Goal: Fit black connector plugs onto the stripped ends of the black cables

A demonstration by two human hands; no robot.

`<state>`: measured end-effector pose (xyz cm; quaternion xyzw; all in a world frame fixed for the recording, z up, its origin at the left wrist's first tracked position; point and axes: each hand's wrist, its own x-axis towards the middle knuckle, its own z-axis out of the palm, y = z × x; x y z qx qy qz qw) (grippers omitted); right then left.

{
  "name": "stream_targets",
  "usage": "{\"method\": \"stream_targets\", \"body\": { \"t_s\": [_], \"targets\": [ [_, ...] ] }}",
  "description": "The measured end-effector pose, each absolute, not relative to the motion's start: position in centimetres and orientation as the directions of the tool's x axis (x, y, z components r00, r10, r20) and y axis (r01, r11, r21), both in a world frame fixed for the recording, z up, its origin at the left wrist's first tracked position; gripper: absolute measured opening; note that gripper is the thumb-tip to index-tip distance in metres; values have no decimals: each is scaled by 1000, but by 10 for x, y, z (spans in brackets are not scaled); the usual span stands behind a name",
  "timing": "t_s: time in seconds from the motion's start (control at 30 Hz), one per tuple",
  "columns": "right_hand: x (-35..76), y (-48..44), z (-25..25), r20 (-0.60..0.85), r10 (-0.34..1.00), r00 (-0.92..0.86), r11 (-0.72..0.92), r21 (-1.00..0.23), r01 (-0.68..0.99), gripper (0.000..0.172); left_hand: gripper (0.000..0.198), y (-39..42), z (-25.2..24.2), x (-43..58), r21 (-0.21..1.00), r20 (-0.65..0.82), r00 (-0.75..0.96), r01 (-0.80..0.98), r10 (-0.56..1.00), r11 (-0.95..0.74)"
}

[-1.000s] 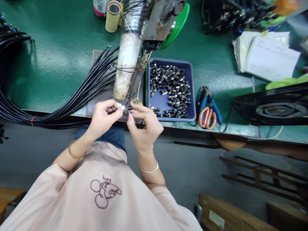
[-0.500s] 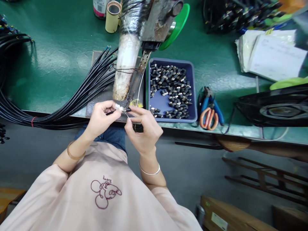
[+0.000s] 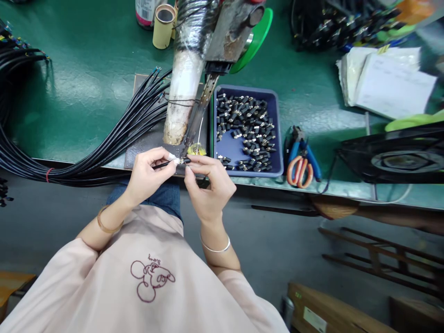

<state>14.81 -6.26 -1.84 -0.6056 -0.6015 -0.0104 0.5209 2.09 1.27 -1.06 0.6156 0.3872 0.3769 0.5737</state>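
Between the thumb and fingers of my left hand (image 3: 147, 175), white wrapping on a fingertip, is the end of a black cable (image 3: 160, 165). My right hand (image 3: 214, 185) pinches a small black connector (image 3: 186, 160) with metal contacts, right against that cable end. Fingertips of both hands nearly meet, so the joint between cable and connector is partly hidden. Just above them, the tip of a slanted metal soldering arm (image 3: 199, 113) comes down, with a thin white solder wire (image 3: 200, 132) alongside. A yellow pad (image 3: 197, 149) lies behind my right fingers.
A blue tray (image 3: 279, 138) of similar connectors stands right of the arm. Beyond it lie blue-handled pliers (image 3: 314, 162) and orange-handled cutters (image 3: 299, 172). A bundle of black cables (image 3: 104, 150) stretches leftward. A wrapped white tube (image 3: 182, 92) stands beside the arm; a black fan (image 3: 395, 155) is far right.
Both hands have shifted slightly right and down, away from the soldering arm's tip, still holding the cable and connector. The camera view has moved a little.
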Motion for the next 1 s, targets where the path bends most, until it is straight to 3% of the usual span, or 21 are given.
{"method": "stream_targets", "body": {
  "t_s": [0.2,1.0],
  "targets": [
    [150,-61,-18,636,722,273,250,-608,753,13,14,7,-13,21,982,143,385,60,912,-179],
    [153,-55,-15,696,691,196,288,-514,808,13,13,9,-13,23,963,217,348,77,912,-259]
  ]
}}
